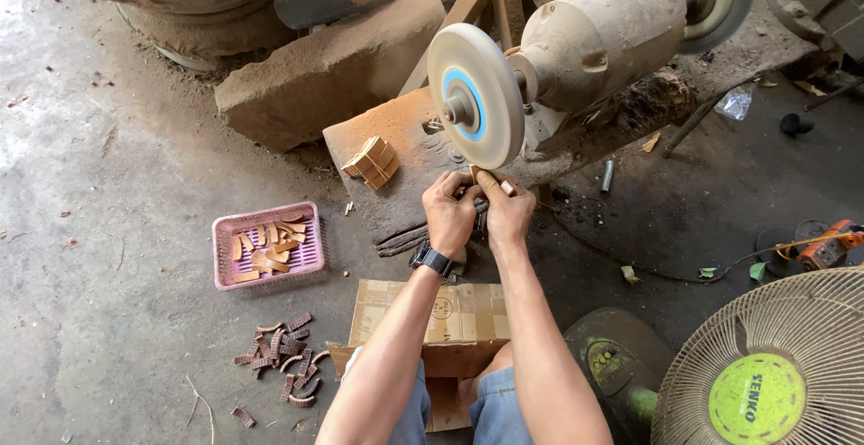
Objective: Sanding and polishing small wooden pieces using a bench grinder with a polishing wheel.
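My left hand and my right hand are pressed together just under the white buffing wheel of a dusty bench grinder. Both pinch a small brown wooden piece whose tip touches the lower rim of the wheel. A dark watch sits on my left wrist. A small stack of similar wooden pieces lies on the stone slab to the left of my hands.
A pink plastic basket with curved wooden pieces stands on the concrete floor at left. Several darker pieces are scattered below it. A cardboard box lies by my knees. A fan fills the lower right; an orange tool lies beyond it.
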